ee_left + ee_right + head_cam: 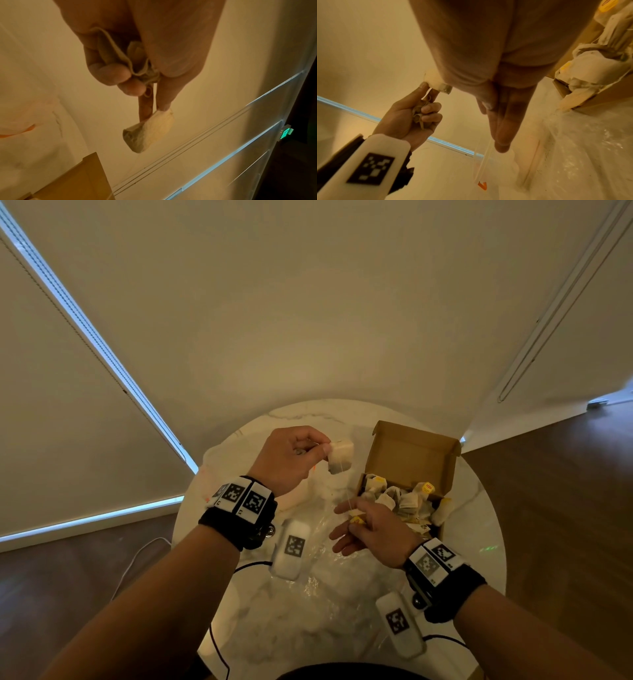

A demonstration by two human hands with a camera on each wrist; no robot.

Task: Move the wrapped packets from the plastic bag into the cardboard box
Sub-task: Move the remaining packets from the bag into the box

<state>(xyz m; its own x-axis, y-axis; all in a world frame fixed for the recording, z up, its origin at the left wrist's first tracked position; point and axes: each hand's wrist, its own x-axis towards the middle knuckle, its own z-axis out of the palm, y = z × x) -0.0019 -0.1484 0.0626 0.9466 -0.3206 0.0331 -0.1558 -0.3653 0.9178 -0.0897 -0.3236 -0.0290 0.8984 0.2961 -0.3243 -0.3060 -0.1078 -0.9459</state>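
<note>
My left hand (323,451) is raised over the table and pinches a tea bag packet (340,455) between thumb and forefinger (145,108). Its other fingers curl round a bunch of rubber bands (120,58). A thin string runs from the packet (149,132) down to a yellow tag (357,520), which my right hand (356,529) pinches with fingers (501,128) nearly straight. The open cardboard box (411,457) stands at the right with several packets (400,501) in it. The clear plastic bag (325,577) lies flat beneath my hands. The left hand (428,88) also shows in the right wrist view.
The round marble table (479,508) stands against a pale wall, with wooden floor on both sides. A second whitish bag with orange print (298,498) lies left of the box. The box's lid (77,180) stands upright behind it. Black cables (219,648) trail at the near edge.
</note>
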